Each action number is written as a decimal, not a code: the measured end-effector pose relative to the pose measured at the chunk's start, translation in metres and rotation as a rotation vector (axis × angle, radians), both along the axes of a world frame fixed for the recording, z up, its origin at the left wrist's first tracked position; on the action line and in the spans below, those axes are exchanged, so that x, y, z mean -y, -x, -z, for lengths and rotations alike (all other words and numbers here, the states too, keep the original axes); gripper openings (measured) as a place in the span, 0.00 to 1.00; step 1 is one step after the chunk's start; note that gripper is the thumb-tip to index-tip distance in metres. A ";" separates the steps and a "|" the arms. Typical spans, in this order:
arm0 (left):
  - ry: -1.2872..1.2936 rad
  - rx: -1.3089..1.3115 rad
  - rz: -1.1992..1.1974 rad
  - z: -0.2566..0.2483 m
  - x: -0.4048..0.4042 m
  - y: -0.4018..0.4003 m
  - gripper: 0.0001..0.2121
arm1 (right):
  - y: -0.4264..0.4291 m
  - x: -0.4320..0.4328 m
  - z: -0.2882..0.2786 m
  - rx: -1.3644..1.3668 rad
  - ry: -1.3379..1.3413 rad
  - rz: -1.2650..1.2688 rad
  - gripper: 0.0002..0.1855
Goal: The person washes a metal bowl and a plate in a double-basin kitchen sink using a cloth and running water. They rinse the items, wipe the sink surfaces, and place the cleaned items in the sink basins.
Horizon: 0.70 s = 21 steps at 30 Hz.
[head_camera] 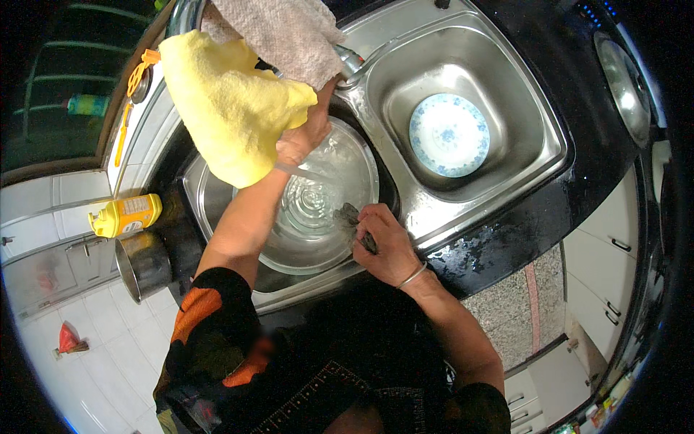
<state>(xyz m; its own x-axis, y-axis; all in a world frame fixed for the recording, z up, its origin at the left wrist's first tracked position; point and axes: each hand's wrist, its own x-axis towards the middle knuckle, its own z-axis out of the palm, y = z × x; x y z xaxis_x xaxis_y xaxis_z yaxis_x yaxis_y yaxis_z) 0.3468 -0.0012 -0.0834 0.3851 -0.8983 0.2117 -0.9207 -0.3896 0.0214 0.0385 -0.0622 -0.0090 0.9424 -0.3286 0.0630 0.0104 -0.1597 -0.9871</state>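
My right hand (382,241) grips a dark, wet scrubbing pad (347,217) at the near right rim of a round basin (303,266), which holds rippling water and stands in the left sink bowl. Above that basin my left hand (306,135) reaches towards the faucet (349,59); its fingers are mostly hidden behind a hanging yellow cloth (233,108) and a beige towel (287,43). A white plate with blue flowers (449,135) lies in the right sink bowl.
A yellow detergent bottle (130,215) and a metal pot (143,266) are at the left. Orange tools (135,78) hang by the window. Water drops wet the black countertop (488,244) at the near right. A metal lid (623,87) is at the far right.
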 end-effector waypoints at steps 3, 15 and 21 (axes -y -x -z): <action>-0.080 0.100 -0.089 0.001 -0.015 -0.042 0.35 | -0.002 -0.004 0.003 0.018 -0.012 -0.003 0.12; -0.025 -0.074 0.169 -0.048 0.021 0.013 0.33 | 0.003 0.001 0.003 -0.001 -0.023 -0.031 0.11; -0.006 -0.209 -0.135 -0.028 -0.028 -0.011 0.34 | 0.000 0.002 0.003 -0.005 0.007 -0.040 0.12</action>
